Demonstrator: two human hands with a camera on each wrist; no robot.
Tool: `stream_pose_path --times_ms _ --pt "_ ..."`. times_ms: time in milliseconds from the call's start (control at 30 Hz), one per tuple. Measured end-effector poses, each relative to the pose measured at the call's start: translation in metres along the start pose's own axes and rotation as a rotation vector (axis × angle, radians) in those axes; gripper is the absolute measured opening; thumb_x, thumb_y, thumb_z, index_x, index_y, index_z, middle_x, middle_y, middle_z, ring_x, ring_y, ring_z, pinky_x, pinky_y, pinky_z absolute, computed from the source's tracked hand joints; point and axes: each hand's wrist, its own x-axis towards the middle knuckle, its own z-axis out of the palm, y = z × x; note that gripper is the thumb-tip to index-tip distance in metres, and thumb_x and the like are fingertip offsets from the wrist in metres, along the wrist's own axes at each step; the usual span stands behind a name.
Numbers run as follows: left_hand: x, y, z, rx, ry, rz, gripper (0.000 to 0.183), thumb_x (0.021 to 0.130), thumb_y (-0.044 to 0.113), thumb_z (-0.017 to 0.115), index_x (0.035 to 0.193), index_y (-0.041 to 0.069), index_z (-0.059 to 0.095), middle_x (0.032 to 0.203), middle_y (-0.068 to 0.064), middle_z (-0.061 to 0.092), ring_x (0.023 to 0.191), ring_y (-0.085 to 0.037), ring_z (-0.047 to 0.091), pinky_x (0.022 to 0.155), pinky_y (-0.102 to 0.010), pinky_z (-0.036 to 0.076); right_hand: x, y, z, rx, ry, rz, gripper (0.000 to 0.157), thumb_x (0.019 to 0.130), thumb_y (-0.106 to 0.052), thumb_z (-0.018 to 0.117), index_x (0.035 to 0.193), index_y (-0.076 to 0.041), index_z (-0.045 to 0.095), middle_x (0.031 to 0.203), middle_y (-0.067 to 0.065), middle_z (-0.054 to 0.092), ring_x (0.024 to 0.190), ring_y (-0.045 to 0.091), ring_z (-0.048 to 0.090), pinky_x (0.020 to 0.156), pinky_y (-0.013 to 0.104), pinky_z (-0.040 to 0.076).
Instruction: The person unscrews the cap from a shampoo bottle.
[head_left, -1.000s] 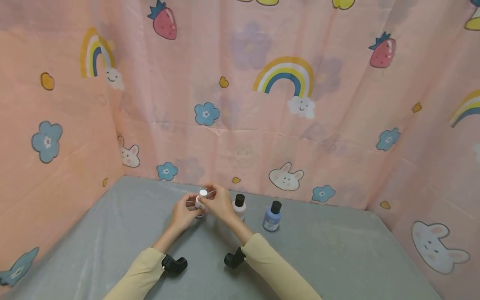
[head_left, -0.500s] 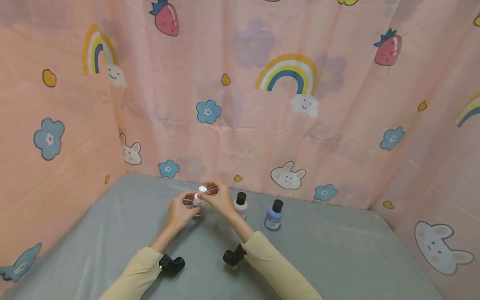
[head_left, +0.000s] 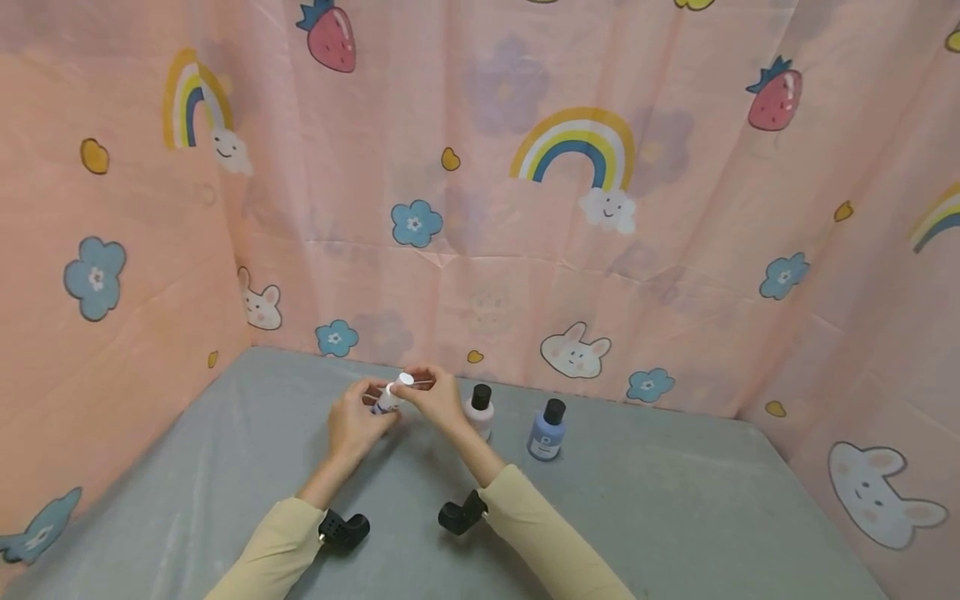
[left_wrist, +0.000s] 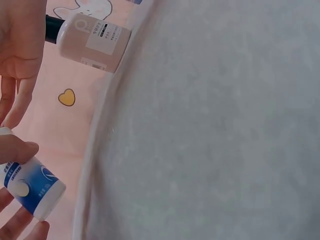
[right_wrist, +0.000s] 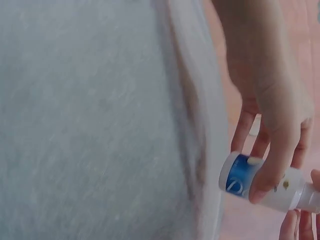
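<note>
A small white plastic bottle [head_left: 386,401] with a blue label is held tilted over the table, its white cap [head_left: 406,379] toward the upper right. My left hand [head_left: 352,425] grips the bottle's body, thumb on the near side and fingers behind; the left wrist view shows its blue label and white base. At the cap end, my right hand [head_left: 437,402] pinches with thumb and fingers. A thin white line shows between the right hand's fingers in the head view. In the right wrist view, a narrower white neck [right_wrist: 307,198] shows between the body and the right fingertips.
Just right of my right hand stands a pale pink bottle [head_left: 479,414] with a black cap. Farther right is a blue bottle [head_left: 546,435], also black-capped. A grey cloth covers the table [head_left: 675,500], with a pink patterned curtain [head_left: 487,275] behind it.
The white bottle has gone from nearly upright to tilted, its base swinging left and up. My left hand has shifted slightly left with it; my right hand stays at the cap.
</note>
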Motion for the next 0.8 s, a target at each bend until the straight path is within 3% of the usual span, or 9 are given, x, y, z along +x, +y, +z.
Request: stream_pose_path --times_ms 233,500,800 --pt "0.0 0.002 0.002 0.016 0.018 0.033 0.039 0.067 0.014 0.086 0.101 0.007 0.068 0.094 -0.013 0.069 0.085 -0.028 0.065 0.071 -0.044 0.052 -0.001 -0.008 0.002 -0.025 0.04 0.122 0.028 0.079 -0.015 0.078 0.102 -0.002 0.068 0.099 0.016 0.068 0.081 0.02 0.066 0.064 0.022 0.051" --pt "-0.002 0.004 0.002 0.018 0.039 0.071 0.038 0.066 0.013 0.087 0.098 0.007 0.068 0.092 -0.014 0.069 0.083 -0.028 0.066 0.069 -0.045 0.052 -0.004 -0.009 0.002 -0.016 0.064 0.042 0.029 0.077 -0.021 0.079 0.098 -0.004 0.07 0.09 0.008 0.07 0.076 0.014 0.067 0.065 0.024 0.054" --pt "-0.001 0.006 -0.001 0.049 0.071 0.117 0.036 0.066 0.012 0.087 0.097 0.007 0.068 0.091 -0.012 0.069 0.082 -0.029 0.067 0.068 -0.045 0.053 -0.001 -0.011 0.003 -0.017 0.063 0.173 0.036 0.076 -0.016 0.08 0.107 0.001 0.071 0.1 0.014 0.072 0.086 0.019 0.068 0.07 0.026 0.055"
